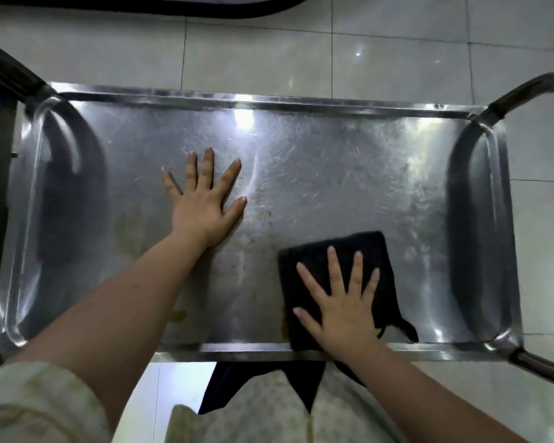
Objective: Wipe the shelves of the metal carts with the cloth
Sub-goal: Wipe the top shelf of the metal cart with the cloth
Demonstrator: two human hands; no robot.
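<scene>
Steel cart shelf point(301, 174), scratched, long axis L-R; right hand point(343, 302) flat, fingers spread, on black folded cloth point(339, 251); left hand point(202, 199) flat on bare metal, holds nothing.

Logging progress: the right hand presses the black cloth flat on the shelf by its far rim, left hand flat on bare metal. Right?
No. In the head view the right hand presses the black cloth by the near rim of the shelf; the rest holds.

Cream patterned sleeve point(36, 401) and tunic point(263, 414) over dark trousers point(221, 385).
</scene>
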